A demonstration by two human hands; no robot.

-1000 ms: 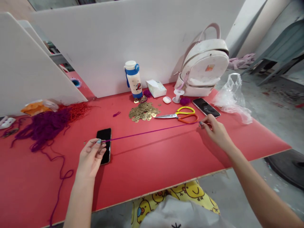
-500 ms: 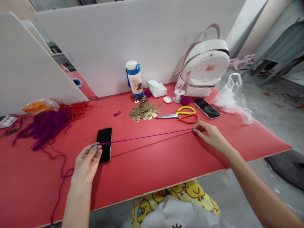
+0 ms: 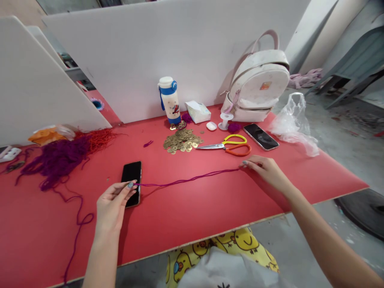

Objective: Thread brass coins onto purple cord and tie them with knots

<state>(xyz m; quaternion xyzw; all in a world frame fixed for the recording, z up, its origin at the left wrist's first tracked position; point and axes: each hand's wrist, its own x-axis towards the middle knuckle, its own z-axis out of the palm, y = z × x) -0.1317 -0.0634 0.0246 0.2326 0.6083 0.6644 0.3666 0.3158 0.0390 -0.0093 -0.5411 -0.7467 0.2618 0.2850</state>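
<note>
Between my two hands runs a doubled purple yarn (image 3: 186, 181), sagging slightly above the red table (image 3: 186, 216). My left hand (image 3: 115, 198) pinches one end of it, over the lower part of a black phone (image 3: 132, 172). The other end is pinched in the fingertips of my right hand (image 3: 262, 168), just below the scissors (image 3: 229, 146) with one yellow and one red handle. A heap of brass-coloured, coin-like discs with holes (image 3: 181, 141) lies beyond the yarn.
At the left lie tangled purple yarn (image 3: 60, 158) and red strands (image 3: 100, 138). Along the back stand a bottle (image 3: 169, 100), a tissue pack (image 3: 199, 113), a white spool (image 3: 225, 122) and a white backpack (image 3: 258, 88). A second phone (image 3: 261, 137) and a plastic bag (image 3: 295, 124) are at the right.
The yarn was stretched taut and straight; now it hangs slack, with its two strands showing apart. My left hand has shifted slightly to the right. The right hand has barely moved.
</note>
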